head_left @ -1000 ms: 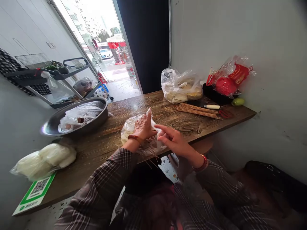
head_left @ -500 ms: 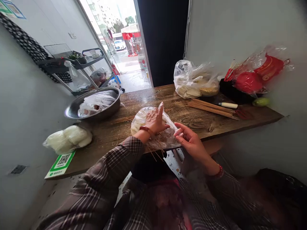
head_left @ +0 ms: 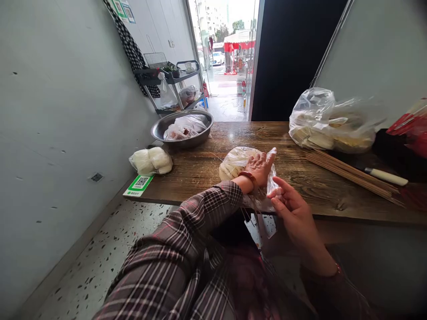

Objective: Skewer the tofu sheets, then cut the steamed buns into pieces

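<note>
Left hand (head_left: 258, 169): I press it, spread open, on the crinkled clear bag (head_left: 233, 162), mid-frame.
Right hand (head_left: 293, 205): I pinch the bag's gathered edge.
Table (head_left: 193, 175): grained brown wood.

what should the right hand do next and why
Perhaps gently pull the gathered plastic snug: the right hand has it between thumb and fingers, while the left hand rests over the clear bag, likely steadying it.

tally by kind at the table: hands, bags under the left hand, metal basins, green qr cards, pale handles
Left hand and right hand: 2
Bag under left hand: 1
Metal basin: 1
Green QR card: 1
Pale handle: 1
Total: 6
</note>
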`<move>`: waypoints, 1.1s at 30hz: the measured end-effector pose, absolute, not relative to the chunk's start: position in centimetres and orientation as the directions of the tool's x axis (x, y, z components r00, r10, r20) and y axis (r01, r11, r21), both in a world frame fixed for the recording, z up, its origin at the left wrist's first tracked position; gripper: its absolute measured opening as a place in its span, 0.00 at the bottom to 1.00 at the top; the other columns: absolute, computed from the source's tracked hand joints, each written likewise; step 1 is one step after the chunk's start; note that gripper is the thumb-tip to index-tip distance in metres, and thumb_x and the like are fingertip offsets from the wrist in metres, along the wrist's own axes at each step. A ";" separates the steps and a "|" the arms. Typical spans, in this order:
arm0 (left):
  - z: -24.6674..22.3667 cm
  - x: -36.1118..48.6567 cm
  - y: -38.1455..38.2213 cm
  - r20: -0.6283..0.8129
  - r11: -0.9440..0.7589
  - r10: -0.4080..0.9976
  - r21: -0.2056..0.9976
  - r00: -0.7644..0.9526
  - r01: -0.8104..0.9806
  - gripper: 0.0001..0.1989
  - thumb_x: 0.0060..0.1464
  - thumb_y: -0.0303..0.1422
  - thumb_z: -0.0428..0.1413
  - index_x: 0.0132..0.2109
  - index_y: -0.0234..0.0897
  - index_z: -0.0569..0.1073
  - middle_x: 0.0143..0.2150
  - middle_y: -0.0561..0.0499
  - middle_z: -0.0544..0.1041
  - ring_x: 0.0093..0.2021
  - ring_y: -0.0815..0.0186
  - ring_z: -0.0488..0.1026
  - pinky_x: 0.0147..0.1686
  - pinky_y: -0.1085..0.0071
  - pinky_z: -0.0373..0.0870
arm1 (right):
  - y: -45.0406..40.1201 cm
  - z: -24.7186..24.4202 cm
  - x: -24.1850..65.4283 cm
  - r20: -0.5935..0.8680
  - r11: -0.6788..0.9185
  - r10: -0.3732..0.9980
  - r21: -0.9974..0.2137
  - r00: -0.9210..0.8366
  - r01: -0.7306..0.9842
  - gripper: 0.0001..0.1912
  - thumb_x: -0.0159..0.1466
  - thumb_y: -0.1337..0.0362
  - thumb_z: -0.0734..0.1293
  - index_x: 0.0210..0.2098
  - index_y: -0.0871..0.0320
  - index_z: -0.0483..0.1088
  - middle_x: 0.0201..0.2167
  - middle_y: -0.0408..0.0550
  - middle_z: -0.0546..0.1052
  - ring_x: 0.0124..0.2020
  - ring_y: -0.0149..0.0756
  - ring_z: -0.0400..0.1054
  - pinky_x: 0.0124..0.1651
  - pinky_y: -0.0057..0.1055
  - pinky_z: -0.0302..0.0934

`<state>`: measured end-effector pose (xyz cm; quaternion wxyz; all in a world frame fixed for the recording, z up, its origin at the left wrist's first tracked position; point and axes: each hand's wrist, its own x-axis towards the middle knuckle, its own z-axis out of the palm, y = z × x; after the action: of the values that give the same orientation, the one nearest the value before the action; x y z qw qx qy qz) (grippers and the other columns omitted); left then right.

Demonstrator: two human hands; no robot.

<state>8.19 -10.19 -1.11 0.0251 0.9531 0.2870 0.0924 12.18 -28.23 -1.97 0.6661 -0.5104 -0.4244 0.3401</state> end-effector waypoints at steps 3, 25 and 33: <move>-1.0 8.0 -10.2 0.118 -0.869 0.495 0.066 0.861 0.491 0.56 0.46 0.33 0.63 0.73 0.35 0.38 0.66 0.33 0.61 0.63 0.44 0.61 0.61 0.52 0.55 | -28.5 -1.9 12.5 0.194 0.236 0.863 -0.971 0.466 -0.031 0.23 0.63 0.61 0.71 0.58 0.43 0.70 0.37 0.41 0.73 0.38 0.29 0.68 0.42 0.28 0.64; 2.9 6.5 -8.8 -0.042 -0.910 0.414 -0.044 0.909 0.412 0.61 0.38 0.33 0.63 0.73 0.32 0.38 0.69 0.32 0.57 0.66 0.43 0.58 0.63 0.54 0.55 | -30.2 -5.1 14.4 -0.029 0.227 0.853 -0.879 0.521 -0.420 0.13 0.60 0.51 0.72 0.33 0.52 0.68 0.33 0.41 0.75 0.36 0.34 0.70 0.45 0.34 0.66; 3.0 6.5 -9.0 -0.038 -0.907 0.421 -0.041 0.906 0.420 0.61 0.38 0.32 0.64 0.73 0.30 0.39 0.69 0.31 0.57 0.67 0.43 0.56 0.64 0.54 0.53 | -29.0 -7.1 11.2 -0.110 0.096 0.895 -0.899 0.433 -0.427 0.18 0.59 0.51 0.71 0.35 0.51 0.60 0.20 0.31 0.55 0.19 0.26 0.49 0.23 0.25 0.49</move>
<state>6.46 -9.02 2.98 -0.0158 0.9761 0.2153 -0.0231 11.17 -28.96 -7.07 0.6988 -0.4778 -0.2446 0.4729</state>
